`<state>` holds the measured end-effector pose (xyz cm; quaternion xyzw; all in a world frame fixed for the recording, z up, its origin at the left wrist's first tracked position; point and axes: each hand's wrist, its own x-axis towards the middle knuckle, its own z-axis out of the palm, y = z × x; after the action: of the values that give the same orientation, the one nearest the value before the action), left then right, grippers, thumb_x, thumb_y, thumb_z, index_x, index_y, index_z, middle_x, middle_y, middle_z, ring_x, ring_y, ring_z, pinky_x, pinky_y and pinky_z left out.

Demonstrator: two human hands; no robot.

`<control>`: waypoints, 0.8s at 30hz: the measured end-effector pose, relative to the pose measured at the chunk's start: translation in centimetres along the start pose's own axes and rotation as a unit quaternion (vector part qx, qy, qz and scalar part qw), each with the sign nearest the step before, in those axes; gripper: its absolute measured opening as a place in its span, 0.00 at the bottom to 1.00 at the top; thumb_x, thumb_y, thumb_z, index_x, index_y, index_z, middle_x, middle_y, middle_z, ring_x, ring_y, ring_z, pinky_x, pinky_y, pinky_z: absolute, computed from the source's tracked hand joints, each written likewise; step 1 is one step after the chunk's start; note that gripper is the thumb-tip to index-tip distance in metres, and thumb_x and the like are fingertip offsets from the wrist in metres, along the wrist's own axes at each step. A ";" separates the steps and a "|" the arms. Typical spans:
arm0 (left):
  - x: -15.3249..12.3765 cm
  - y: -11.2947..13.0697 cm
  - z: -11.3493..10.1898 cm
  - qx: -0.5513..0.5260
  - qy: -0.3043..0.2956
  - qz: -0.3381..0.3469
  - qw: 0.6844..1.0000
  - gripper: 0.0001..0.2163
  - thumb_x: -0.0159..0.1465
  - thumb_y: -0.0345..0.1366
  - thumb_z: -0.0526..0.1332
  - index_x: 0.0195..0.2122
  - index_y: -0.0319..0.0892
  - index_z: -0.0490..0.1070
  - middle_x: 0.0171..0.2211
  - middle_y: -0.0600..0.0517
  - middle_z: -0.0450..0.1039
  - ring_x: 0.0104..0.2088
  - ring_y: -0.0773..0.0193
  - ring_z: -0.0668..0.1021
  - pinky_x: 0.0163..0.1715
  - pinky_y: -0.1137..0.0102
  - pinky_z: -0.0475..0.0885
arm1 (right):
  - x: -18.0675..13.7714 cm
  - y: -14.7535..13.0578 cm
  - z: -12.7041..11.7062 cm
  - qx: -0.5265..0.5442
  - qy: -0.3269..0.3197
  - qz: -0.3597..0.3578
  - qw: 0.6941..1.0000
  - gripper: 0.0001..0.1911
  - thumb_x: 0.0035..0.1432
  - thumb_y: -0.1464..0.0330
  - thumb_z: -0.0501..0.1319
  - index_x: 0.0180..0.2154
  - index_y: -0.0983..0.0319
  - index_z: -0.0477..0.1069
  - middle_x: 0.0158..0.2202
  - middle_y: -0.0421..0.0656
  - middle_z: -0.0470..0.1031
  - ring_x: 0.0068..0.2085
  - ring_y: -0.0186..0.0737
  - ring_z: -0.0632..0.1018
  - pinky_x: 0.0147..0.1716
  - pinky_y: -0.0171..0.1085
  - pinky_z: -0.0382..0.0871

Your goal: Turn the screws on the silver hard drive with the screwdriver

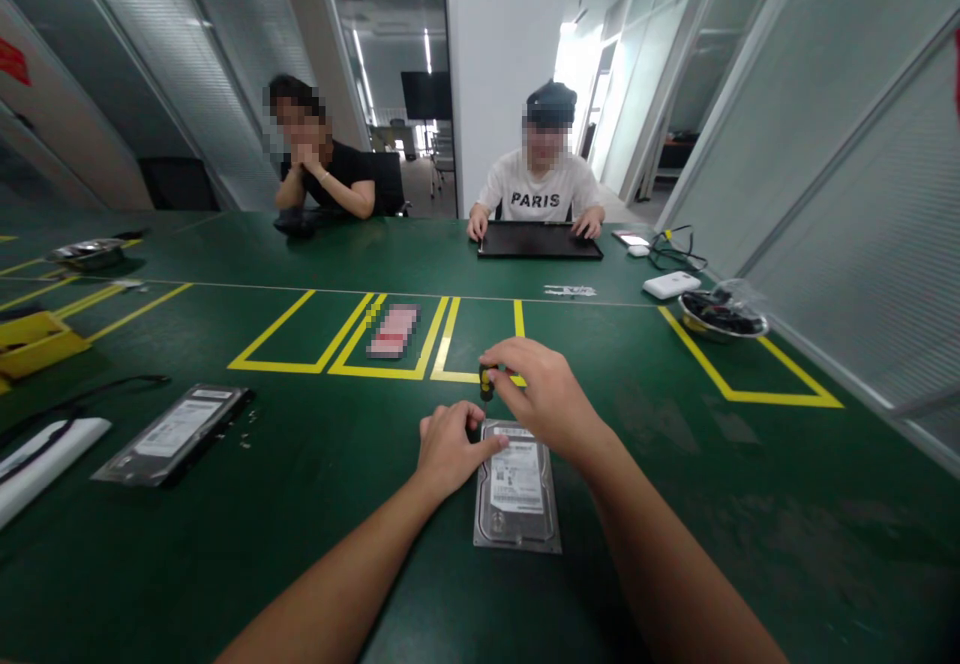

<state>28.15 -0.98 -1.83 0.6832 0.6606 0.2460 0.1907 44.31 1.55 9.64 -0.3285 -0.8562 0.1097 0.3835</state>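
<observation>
A hard drive [517, 489] with a white label lies flat on the green table in front of me. My left hand [452, 449] grips its far left corner, the thumb resting on the label and the fingers curled at the edge. Above that same corner, my right hand [544, 384] pinches the black and yellow handle of a short screwdriver [487, 382], held upright. Its tip points down at the drive's far end; whether it sits in a screw is too small to tell.
Left of me lie a second hard drive [180, 434], several tiny screws [245, 436], a white device [52, 464] and a yellow bin [45, 344]. A pink phone-like item [394, 331] is within yellow tape. A metal bowl [724, 314] stands right. Two people sit opposite, one holding a black tray [540, 240].
</observation>
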 end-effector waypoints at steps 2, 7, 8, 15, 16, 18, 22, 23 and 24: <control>0.0 0.1 -0.1 0.001 -0.002 0.001 1.000 0.19 0.52 0.53 0.68 0.36 0.46 0.70 0.32 0.56 0.74 0.37 0.58 0.73 0.37 0.67 0.56 | 0.0 0.1 -0.2 -0.008 0.007 -0.006 1.000 0.09 0.61 0.75 0.57 0.40 0.66 0.75 0.42 0.49 0.78 0.45 0.43 0.77 0.48 0.43 0.70; 0.1 0.2 -0.1 -0.002 -0.004 0.000 1.000 0.19 0.52 0.53 0.68 0.35 0.46 0.70 0.32 0.56 0.74 0.37 0.58 0.73 0.37 0.67 0.56 | 0.0 0.3 -0.4 -0.015 0.008 -0.006 1.000 0.10 0.61 0.76 0.55 0.40 0.66 0.75 0.42 0.49 0.78 0.45 0.43 0.77 0.48 0.43 0.70; 0.1 0.1 0.0 -0.002 -0.003 0.000 1.000 0.19 0.52 0.53 0.68 0.35 0.46 0.70 0.32 0.56 0.74 0.37 0.58 0.73 0.38 0.67 0.56 | 0.0 0.3 -0.5 -0.015 0.006 -0.002 1.000 0.10 0.61 0.76 0.55 0.40 0.66 0.75 0.41 0.49 0.78 0.44 0.42 0.77 0.47 0.42 0.70; 0.0 0.1 0.0 0.001 -0.001 0.000 1.000 0.18 0.52 0.53 0.68 0.35 0.46 0.70 0.32 0.55 0.74 0.37 0.58 0.73 0.38 0.67 0.56 | 0.0 0.2 -0.6 -0.026 -0.007 0.008 1.000 0.11 0.62 0.76 0.54 0.41 0.65 0.74 0.40 0.47 0.78 0.43 0.42 0.77 0.46 0.41 0.69; 0.0 0.1 0.0 0.001 -0.003 -0.001 1.000 0.18 0.52 0.53 0.68 0.35 0.46 0.70 0.32 0.55 0.74 0.37 0.58 0.73 0.38 0.67 0.56 | -0.1 0.1 -0.6 -0.024 -0.009 0.007 1.000 0.11 0.62 0.76 0.54 0.40 0.64 0.74 0.40 0.47 0.79 0.43 0.41 0.77 0.47 0.41 0.69; 0.1 0.1 0.0 0.001 -0.004 -0.001 1.000 0.18 0.52 0.53 0.68 0.35 0.46 0.70 0.32 0.55 0.74 0.37 0.58 0.72 0.38 0.66 0.56 | -0.1 0.1 -0.6 -0.018 -0.011 0.008 1.000 0.10 0.62 0.75 0.54 0.40 0.64 0.74 0.40 0.47 0.78 0.43 0.41 0.77 0.47 0.41 0.69; 0.1 0.2 0.0 0.005 -0.003 0.002 1.000 0.19 0.52 0.54 0.67 0.35 0.46 0.70 0.32 0.55 0.74 0.37 0.58 0.73 0.38 0.66 0.57 | -0.1 -0.1 -0.8 -0.006 -0.016 0.008 1.000 0.11 0.62 0.76 0.55 0.40 0.65 0.75 0.40 0.47 0.78 0.44 0.41 0.77 0.47 0.41 0.70; 0.1 0.2 -0.1 0.006 -0.004 0.003 1.000 0.19 0.52 0.54 0.67 0.35 0.46 0.70 0.32 0.55 0.74 0.38 0.58 0.73 0.38 0.66 0.57 | -0.1 -0.1 -0.9 -0.005 -0.017 0.006 1.000 0.11 0.62 0.76 0.54 0.40 0.64 0.75 0.40 0.47 0.79 0.44 0.41 0.77 0.47 0.41 0.70; 0.1 0.2 -0.1 0.008 -0.006 0.001 1.000 0.19 0.52 0.54 0.67 0.35 0.46 0.70 0.32 0.55 0.74 0.38 0.58 0.73 0.38 0.66 0.57 | -0.1 -0.1 -0.9 -0.005 -0.017 0.005 1.000 0.11 0.61 0.76 0.54 0.40 0.64 0.75 0.40 0.47 0.79 0.44 0.41 0.77 0.47 0.41 0.70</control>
<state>28.29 -0.93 -1.62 0.6870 0.6605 0.2370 0.1886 44.96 1.34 10.23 -0.3323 -0.8615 0.1130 0.3669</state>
